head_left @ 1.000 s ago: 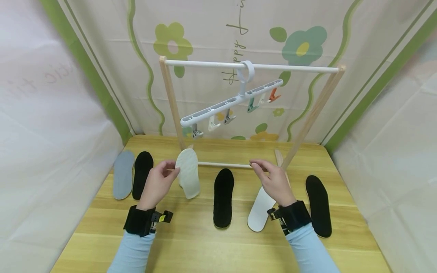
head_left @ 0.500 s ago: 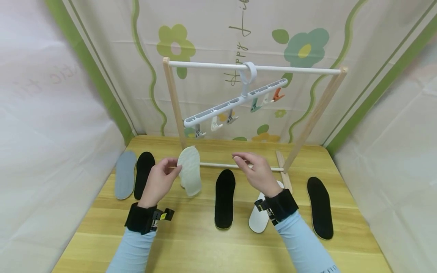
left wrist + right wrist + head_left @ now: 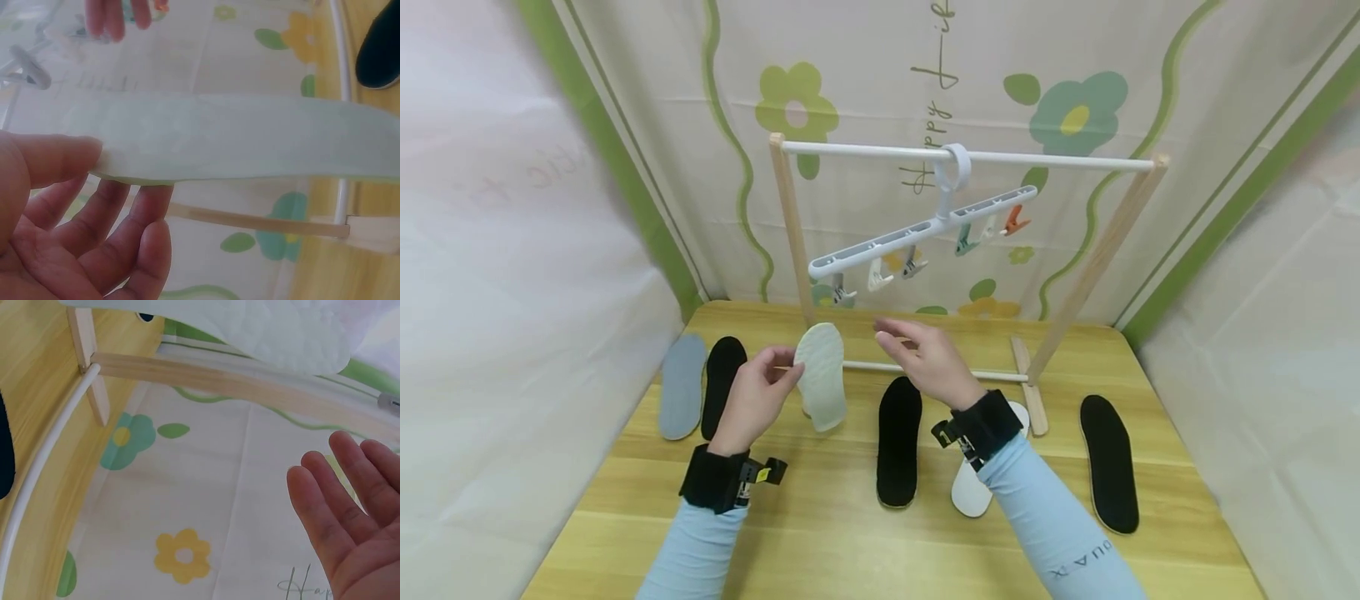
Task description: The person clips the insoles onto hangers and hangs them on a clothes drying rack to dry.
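Observation:
A pale cream insole stands upright above the table, pinched at its left edge between the thumb and fingers of my left hand. In the left wrist view the thumb lies on the insole and the fingertips are behind its edge. My right hand hovers to the right of that insole, holding nothing, fingers extended and apart from it. Above both hands a light grey hanger hangs with several small clips, among them a grey clip, a white clip and an orange clip.
The hanger hooks over the white top rod of a wooden-legged rack. On the table lie a grey insole and a black insole at left, a black insole centrally, a white insole partly under my right arm, and another black insole at right.
My right hand has moved left, from over the white insole toward the cream insole, uncovering part of the rack's right foot. The left hand keeps its pinch on the cream insole.

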{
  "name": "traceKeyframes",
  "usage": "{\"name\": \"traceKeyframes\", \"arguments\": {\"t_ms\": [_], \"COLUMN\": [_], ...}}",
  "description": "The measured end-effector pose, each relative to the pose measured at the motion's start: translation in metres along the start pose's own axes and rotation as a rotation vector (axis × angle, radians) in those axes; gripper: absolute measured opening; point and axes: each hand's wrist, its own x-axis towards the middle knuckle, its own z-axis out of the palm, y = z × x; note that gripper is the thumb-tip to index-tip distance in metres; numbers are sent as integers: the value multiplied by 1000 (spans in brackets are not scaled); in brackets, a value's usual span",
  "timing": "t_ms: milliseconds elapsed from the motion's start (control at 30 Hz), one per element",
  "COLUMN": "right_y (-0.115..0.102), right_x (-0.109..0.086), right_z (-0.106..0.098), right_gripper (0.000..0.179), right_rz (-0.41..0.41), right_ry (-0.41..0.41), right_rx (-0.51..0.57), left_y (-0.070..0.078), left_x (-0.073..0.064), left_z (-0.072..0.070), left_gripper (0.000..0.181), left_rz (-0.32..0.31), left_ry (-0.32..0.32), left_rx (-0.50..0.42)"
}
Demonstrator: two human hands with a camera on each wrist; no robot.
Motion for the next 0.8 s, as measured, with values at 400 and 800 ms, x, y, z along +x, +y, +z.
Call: {"name": "traceKeyframes", "arguments": {"t_ms": [400, 800], "right_y": [-21, -32], "right_x": [22, 35], "right_z": [6, 11], "right_gripper": [45, 56], "right_rz": [-3, 64], "right_ry": [-31, -75], "right_rx": [58, 101], "left_y": [2, 5], "left_x": [-1, -1], "left_z": [-3, -2], "left_gripper": [23, 23], "left_rz": [9, 26], "left_ry": [-2, -1], "left_rx": [-19, -34]}}
